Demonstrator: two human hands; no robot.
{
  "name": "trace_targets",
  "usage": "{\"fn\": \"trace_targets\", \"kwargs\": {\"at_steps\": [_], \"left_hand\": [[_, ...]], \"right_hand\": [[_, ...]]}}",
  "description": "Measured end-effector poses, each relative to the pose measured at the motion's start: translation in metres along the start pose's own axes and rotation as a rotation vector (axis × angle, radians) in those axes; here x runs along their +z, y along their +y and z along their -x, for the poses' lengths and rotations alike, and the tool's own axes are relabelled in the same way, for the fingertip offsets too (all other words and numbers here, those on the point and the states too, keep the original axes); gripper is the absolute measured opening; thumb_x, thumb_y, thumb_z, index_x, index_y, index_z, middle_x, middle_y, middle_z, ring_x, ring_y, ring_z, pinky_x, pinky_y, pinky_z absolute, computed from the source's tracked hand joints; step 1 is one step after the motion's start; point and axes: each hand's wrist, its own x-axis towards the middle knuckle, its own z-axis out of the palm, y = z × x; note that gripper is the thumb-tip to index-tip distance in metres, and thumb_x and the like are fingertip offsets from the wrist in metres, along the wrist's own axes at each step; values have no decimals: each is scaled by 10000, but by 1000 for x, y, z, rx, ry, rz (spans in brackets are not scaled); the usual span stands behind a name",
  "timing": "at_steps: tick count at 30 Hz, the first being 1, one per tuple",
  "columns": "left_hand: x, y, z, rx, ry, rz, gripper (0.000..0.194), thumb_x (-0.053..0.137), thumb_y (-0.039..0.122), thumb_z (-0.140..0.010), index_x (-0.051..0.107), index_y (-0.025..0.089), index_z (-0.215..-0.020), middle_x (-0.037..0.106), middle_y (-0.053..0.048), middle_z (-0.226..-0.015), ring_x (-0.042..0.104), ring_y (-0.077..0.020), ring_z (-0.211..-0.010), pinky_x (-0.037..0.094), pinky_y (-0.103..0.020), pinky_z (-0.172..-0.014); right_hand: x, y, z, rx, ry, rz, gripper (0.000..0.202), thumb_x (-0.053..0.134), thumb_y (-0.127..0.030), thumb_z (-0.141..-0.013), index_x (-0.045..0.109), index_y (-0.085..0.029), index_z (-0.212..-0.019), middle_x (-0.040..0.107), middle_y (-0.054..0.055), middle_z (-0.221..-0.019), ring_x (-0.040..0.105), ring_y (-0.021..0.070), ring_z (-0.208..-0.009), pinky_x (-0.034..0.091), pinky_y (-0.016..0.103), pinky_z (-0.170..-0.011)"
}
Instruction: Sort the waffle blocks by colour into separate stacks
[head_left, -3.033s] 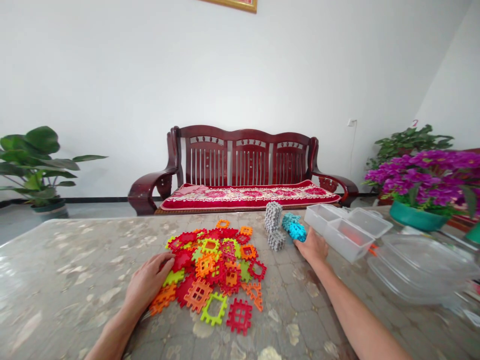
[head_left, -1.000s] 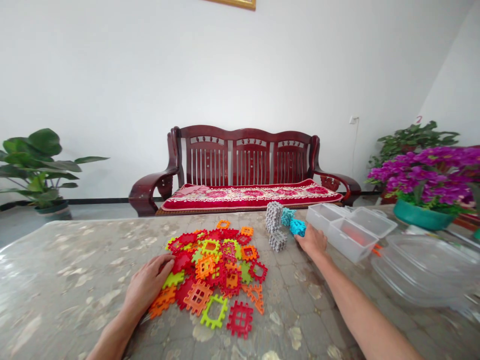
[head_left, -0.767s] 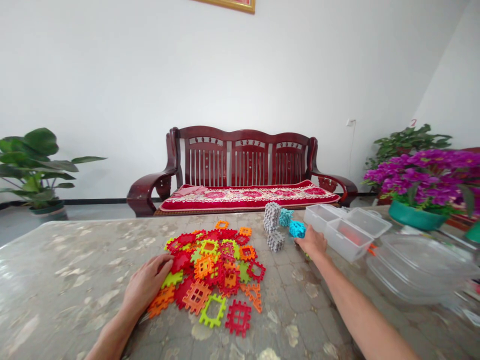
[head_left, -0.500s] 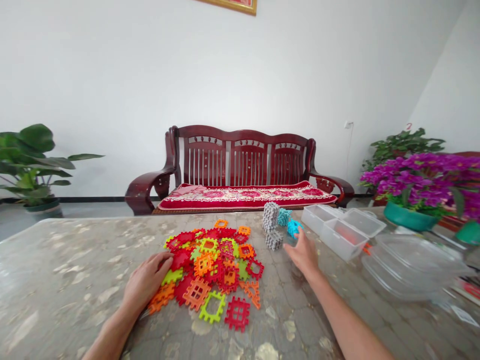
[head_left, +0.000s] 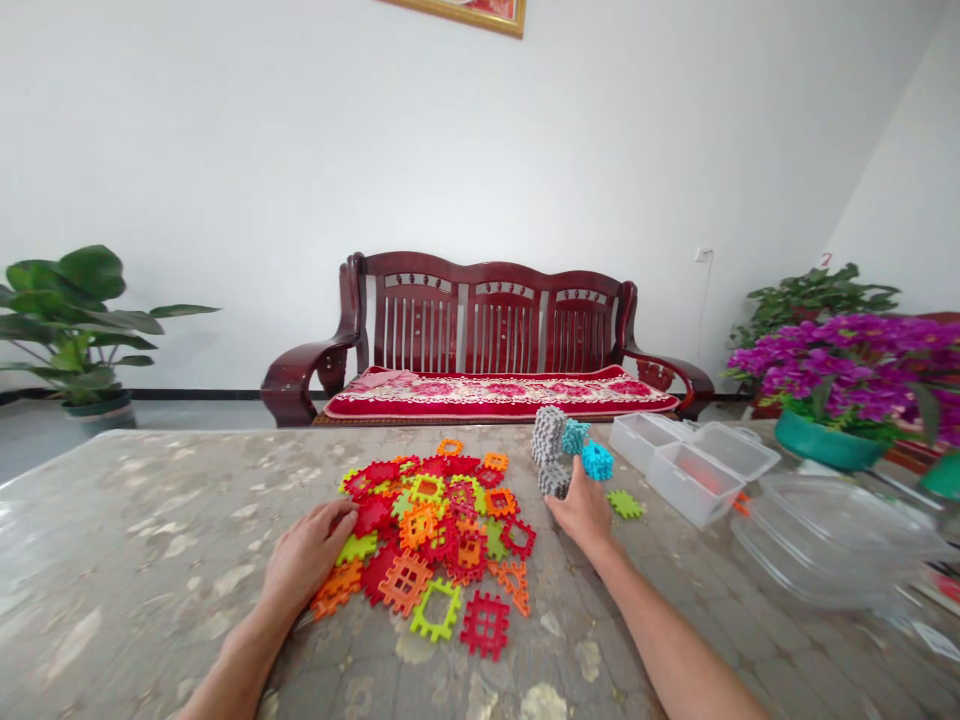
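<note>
My left hand [head_left: 309, 548] rests at the left edge of a loose pile of toothed plastic building tiles [head_left: 442, 515] in red, orange and lime. Its fingers lie loosely outstretched, touching a red tile [head_left: 373, 516] and holding nothing. My right hand [head_left: 586, 512] has thumb and forefinger around the lower grey tile stack [head_left: 553, 480], whose right side they partly cover. Behind that stands a taller grey stack [head_left: 549, 434]. A teal stack [head_left: 575, 436] and a bright blue stack [head_left: 598, 460] are just beyond my fingers. One lime tile [head_left: 625, 504] lies right of my hand.
A clear divided plastic box [head_left: 694, 490] with its lid raised stands at the right. Nearer are transparent lids or trays [head_left: 825, 540]. Purple flowers [head_left: 840, 370] in a green pot stand at the far right. Beyond the table [head_left: 150, 540] is a wooden bench [head_left: 487, 310].
My right hand has moved left from the bright blue stack to the lower grey stack. The lime tile on the right has come into view. My left hand stays by the pile.
</note>
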Motion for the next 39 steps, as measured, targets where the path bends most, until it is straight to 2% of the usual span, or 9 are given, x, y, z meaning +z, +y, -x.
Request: {"fn": "trace_targets", "kwargs": {"at_steps": [5, 12, 21, 39], "left_hand": [[-2, 3, 1, -10, -3, -21, 414, 343, 472, -908, 680, 285, -1057, 700, -15, -1216, 646, -197, -1101, 458, -288, -962], [-3, 4, 1, -9, -3, -14, 413, 352, 472, -900, 684, 279, -1053, 707, -16, -1198, 651, -207, -1093, 461, -303, -967], [-1, 0, 1, -7, -3, -2, 405, 360, 472, -906, 678, 269, -1054, 704, -33, -1202, 642, -206, -1093, 449, -316, -982], [0, 0, 1, -7, 14, 12, 391, 392, 470, -890, 692, 272, -1043, 716, -23, -1174, 657, -203, -1066, 468, -298, -955]], "right_hand": [[-1, 4, -6, 17, 12, 22, 789, 604, -381, -806, 278, -116, -1474, 576, 176, -1323, 566, 304, -1165, 461, 360, -911], [3, 6, -19, 66, 13, 51, 757, 589, -417, -814, 325, -99, -1448, 633, 180, -1208, 597, 312, -1114, 485, 379, -872], [3, 3, -25, 48, 2, 58, 748, 559, -388, -825, 319, -68, -1458, 611, 193, -1271, 573, 325, -1147, 465, 401, -914], [5, 1, -31, 33, -28, 69, 703, 552, -378, -825, 360, -89, -1437, 599, 187, -1305, 568, 318, -1147, 448, 398, -930]]}}
